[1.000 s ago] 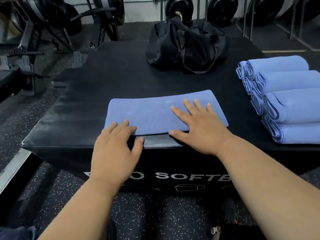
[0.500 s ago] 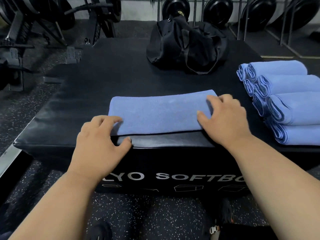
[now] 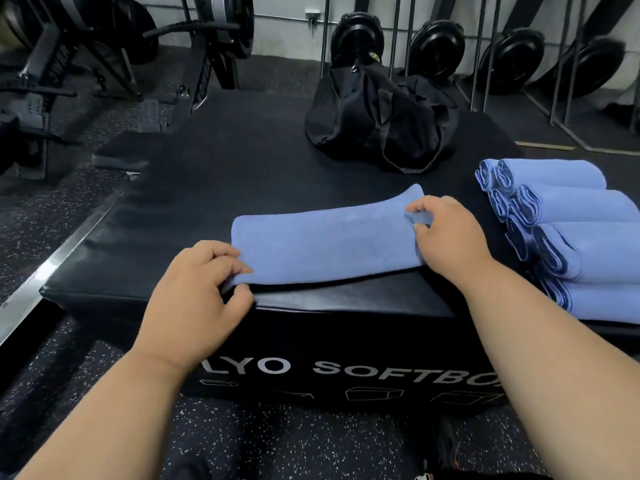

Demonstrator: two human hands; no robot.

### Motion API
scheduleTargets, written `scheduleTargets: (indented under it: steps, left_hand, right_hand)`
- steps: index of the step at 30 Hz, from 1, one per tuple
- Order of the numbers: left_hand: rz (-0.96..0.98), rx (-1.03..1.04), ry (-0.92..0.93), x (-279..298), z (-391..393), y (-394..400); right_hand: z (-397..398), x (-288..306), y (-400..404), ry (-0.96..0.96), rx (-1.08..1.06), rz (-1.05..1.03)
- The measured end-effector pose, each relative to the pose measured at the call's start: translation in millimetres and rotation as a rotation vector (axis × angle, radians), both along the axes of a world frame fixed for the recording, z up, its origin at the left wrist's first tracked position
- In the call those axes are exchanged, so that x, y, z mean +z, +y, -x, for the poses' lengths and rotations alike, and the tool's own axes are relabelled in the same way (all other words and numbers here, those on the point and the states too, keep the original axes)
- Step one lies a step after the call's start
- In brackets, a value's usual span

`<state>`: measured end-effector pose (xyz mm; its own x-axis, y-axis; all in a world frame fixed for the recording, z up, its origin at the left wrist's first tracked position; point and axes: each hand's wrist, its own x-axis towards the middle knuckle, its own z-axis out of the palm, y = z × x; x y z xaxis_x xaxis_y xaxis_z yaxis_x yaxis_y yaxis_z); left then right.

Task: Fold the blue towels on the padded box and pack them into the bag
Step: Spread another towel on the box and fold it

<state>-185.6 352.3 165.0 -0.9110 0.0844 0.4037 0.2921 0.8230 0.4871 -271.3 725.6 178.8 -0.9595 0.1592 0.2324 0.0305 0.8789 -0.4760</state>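
Note:
A blue towel (image 3: 325, 242), folded into a long strip, lies across the near part of the black padded box (image 3: 221, 174). My left hand (image 3: 197, 299) pinches its near left corner between thumb and fingers. At the strip's right end, my right hand (image 3: 446, 237) grips the edge, which is lifted slightly off the box. A black bag (image 3: 381, 123) sits slumped at the far side of the box. Several rolled blue towels (image 3: 575, 230) are stacked on the box's right side.
Rowing machines (image 3: 86, 71) stand on the speckled floor to the left. Black weight plates (image 3: 436, 50) hang in a rack along the back wall. The box's front face with white lettering (image 3: 346, 368) is right below my arms.
Both hands slid from flat on the towel outward to its two ends and curled onto it. The right end of the towel has lifted a little.

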Motion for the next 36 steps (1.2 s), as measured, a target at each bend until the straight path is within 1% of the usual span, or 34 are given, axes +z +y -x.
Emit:
scheduleTargets:
  steps: [3,5,8,11,13,14,16,17,18,20,22,24,28,31,33,36]
  left_hand:
    - [0.022,-0.095,0.199,2.2,-12.4,12.1]
    - [0.008,-0.190,0.261,5.1,-21.7,31.1]
    - [-0.016,-0.355,0.242,3.6,-32.5,63.4]
    - [-0.003,-0.409,0.129,-4.0,-35.7,75.3]
    - [0.074,-0.364,0.016,-7.0,-30.7,66.6]
    - [0.132,-0.335,-0.055,-8.4,-26.6,59.2]
    - [0.235,-0.296,-0.179,-11.2,-17.8,44.7]
    - [0.258,-0.289,-0.210,-13.2,-14.0,38.6]
    - [0.263,-0.284,-0.221,-14.8,-10.6,33.4]
    - [0.254,-0.281,-0.204,-15.7,-6.0,26.5]
    - [0.218,-0.275,-0.160,-16.4,-4.1,22.3]
    - [0.179,-0.262,-0.116,-17.2,-3.2,18.9]
    - [0.142,-0.244,-0.101,-12.1,-7.6,17.8]
    - [0.082,-0.214,-0.079,-8.0,-10.3,20.6]
    - [0.041,-0.204,-0.070,-5.1,-13.7,22.3]
    - [0.020,-0.223,-0.063,-2.9,-20.6,21.3]
  right_hand:
    - [39.6,9.8,-6.3,0.056,0.095,-0.102]
    - [72.6,21.1,-16.9,0.081,0.178,-0.185]
    - [113.1,40.7,-42.1,0.080,0.302,-0.290]
    - [125.1,49.3,-66.6,0.025,0.347,-0.380]
    - [112.7,47.3,-77.1,0.015,0.381,-0.364]
    - [99.0,44.5,-81.8,-0.004,0.417,-0.315]
    - [62.7,35.5,-88.0,-0.095,0.487,-0.175]
    - [40.4,29.9,-89.9,-0.164,0.502,-0.127]
    - [17.7,23.7,-91.7,-0.221,0.516,-0.114]
    - [-21.8,9.4,-91.5,-0.279,0.535,-0.195]
    - [-50.8,0.0,-87.6,-0.292,0.537,-0.284]
    - [-72.3,-3.6,-85.0,-0.293,0.538,-0.320]
    - [-114.0,-10.3,-86.4,-0.263,0.589,-0.377]
    - [-131.6,-15.7,-87.4,-0.223,0.567,-0.387]
    - [-136.2,-16.5,-86.6,-0.115,0.534,-0.364]
    - [-132.1,-19.5,-85.0,0.154,0.545,-0.315]
